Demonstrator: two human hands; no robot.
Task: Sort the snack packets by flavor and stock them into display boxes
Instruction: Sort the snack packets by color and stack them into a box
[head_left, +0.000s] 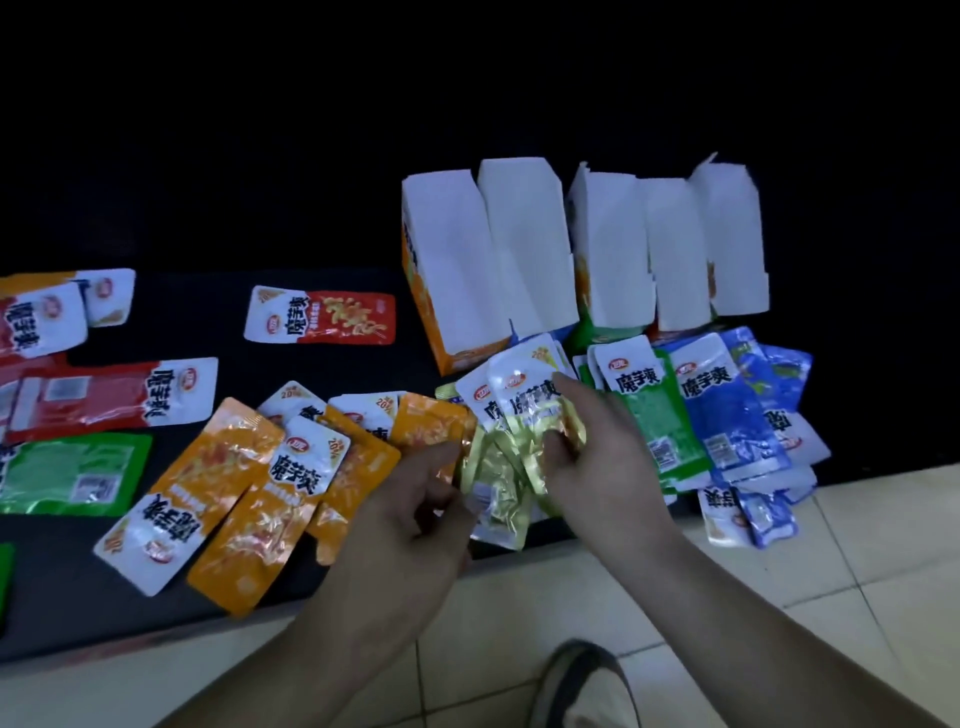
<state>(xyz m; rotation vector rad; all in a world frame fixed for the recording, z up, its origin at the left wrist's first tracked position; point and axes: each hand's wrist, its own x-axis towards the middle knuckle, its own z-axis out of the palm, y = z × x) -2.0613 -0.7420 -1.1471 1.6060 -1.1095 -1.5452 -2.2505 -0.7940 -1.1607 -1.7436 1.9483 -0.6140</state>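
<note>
We see left hand (415, 525) and right hand (602, 467) pinching gold packets (498, 467) mid-frame; black mat (62, 587) on pale tiles (831, 545), room dark

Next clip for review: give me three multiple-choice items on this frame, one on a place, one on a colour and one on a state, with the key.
1. Where do the blue packets lie?
A. At the far left
B. To the right of the right hand
C. Inside a box

2. What colour are the packets held in the hands?
A. Red
B. Blue
C. Gold

3. What is the right hand doing?
A. Lying flat on the floor
B. Gripping packets
C. Reaching into a box

Key:
1 B: they lie fanned out past the green packets, on the right.
2 C: gold packets sit between the left hand and the right hand.
3 B: its fingers curl round the gold packets.
</note>
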